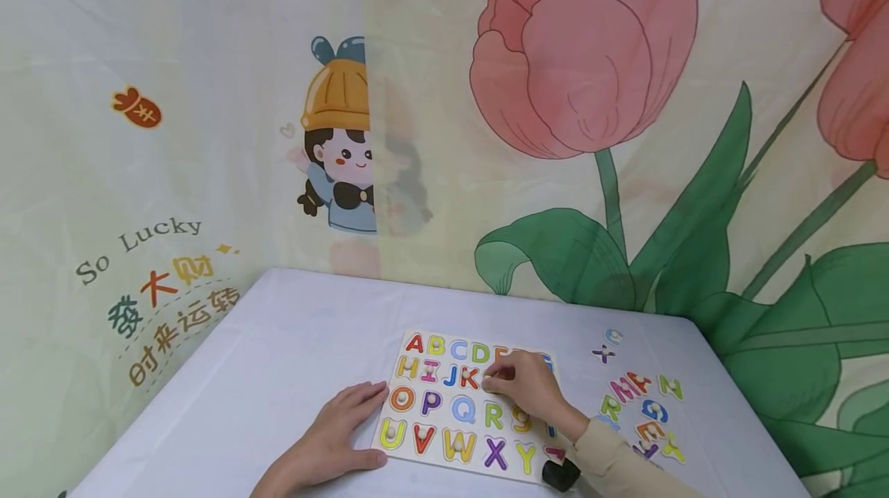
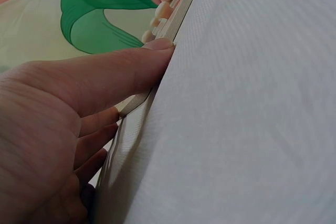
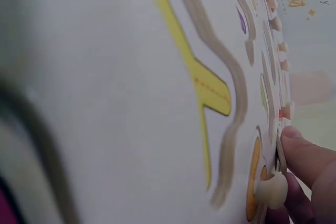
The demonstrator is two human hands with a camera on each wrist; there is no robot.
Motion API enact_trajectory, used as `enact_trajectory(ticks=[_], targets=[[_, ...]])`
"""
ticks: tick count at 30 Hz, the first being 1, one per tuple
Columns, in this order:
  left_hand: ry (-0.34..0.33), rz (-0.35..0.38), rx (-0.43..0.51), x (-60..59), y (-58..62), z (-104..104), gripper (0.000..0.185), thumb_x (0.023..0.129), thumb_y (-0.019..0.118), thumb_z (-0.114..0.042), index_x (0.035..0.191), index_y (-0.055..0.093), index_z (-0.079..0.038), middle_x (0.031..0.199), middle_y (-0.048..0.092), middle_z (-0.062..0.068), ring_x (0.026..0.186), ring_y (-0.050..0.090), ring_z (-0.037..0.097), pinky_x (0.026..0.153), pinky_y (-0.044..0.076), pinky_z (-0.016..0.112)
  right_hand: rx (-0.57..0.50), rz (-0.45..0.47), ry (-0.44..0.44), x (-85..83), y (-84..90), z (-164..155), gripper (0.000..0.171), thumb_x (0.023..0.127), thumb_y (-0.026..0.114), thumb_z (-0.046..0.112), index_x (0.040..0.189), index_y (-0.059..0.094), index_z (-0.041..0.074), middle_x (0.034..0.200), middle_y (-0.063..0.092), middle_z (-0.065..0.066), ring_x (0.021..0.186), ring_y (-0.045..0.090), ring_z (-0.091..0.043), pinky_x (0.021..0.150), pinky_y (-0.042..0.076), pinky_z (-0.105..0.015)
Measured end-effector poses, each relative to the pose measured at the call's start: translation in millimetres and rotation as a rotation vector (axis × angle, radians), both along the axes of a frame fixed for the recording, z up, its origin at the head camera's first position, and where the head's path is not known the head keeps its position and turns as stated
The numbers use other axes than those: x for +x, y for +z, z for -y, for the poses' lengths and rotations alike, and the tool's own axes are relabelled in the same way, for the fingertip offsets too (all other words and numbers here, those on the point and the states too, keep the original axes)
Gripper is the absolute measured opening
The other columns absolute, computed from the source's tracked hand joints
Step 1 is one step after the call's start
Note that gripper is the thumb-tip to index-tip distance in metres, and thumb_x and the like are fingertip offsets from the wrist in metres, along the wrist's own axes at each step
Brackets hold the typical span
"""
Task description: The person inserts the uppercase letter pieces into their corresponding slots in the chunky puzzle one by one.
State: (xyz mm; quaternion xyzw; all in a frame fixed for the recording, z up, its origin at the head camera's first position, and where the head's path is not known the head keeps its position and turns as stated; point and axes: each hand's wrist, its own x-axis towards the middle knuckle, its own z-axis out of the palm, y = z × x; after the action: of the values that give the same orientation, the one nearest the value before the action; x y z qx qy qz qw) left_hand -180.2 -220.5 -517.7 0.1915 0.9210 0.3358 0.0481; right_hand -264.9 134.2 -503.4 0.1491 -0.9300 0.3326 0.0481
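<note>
An alphabet puzzle board (image 1: 476, 436) lies on the table with rows of coloured letters. Knobbed letter pieces fill some recesses, such as the orange O (image 1: 402, 399) and yellow W (image 1: 459, 445); others, like the X (image 1: 496, 453), show only the printed letter. My left hand (image 1: 332, 430) rests at the board's left edge, fingers extended, and its thumb (image 2: 123, 69) touches the side in the left wrist view. My right hand (image 1: 526, 386) pinches a letter piece (image 3: 281, 151) over the second row, just right of the red K (image 1: 469, 378). Its letter is hidden.
Several loose letter pieces lie right of the board, among them a green N (image 1: 670, 387), a blue G (image 1: 654, 411) and a purple X (image 1: 603, 354). A black object (image 1: 559, 474) sits by the right wrist. A printed curtain (image 1: 430, 96) hangs behind the white table (image 1: 305, 328).
</note>
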Motion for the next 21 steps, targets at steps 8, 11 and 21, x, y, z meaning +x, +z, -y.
enact_trajectory(ticks=[8, 11, 21], targets=[[0.009, 0.017, -0.003, 0.2, -0.1, 0.2, 0.099, 0.079, 0.087, -0.056, 0.161, 0.049, -0.014, 0.169, 0.040, 0.004, 0.156, 0.029, 0.040, 0.119, 0.026, 0.074, -0.006, -0.008, -0.018, -1.6, -4.7, 1.4, 0.011, 0.086, 0.090, 0.026, 0.086, 0.079, 0.026, 0.076, 0.057, 0.011, 0.073, 0.051, -0.009, 0.065, 0.041, -0.023], [0.013, 0.015, -0.005, 0.5, -0.8, 0.5, 0.099, 0.079, 0.087, -0.057, 0.161, 0.049, -0.015, 0.169, 0.041, 0.003, 0.156, 0.030, 0.040, 0.119, 0.026, 0.074, -0.002, 0.007, 0.016, -1.6, -2.8, 1.0, 0.009, 0.088, 0.089, 0.026, 0.089, 0.080, 0.024, 0.077, 0.057, 0.010, 0.074, 0.051, -0.009, 0.066, 0.041, -0.023], [-0.003, -0.033, -0.008, 0.5, -2.7, 2.1, 0.098, 0.081, 0.085, -0.058, 0.161, 0.049, -0.014, 0.168, 0.042, 0.003, 0.155, 0.032, 0.039, 0.118, 0.028, 0.073, -0.006, 0.016, -0.007, -11.6, 30.2, -66.7, 0.023, 0.094, 0.082, 0.016, 0.116, 0.081, 0.011, 0.092, 0.068, 0.005, 0.082, 0.058, -0.013, 0.068, 0.052, -0.023]])
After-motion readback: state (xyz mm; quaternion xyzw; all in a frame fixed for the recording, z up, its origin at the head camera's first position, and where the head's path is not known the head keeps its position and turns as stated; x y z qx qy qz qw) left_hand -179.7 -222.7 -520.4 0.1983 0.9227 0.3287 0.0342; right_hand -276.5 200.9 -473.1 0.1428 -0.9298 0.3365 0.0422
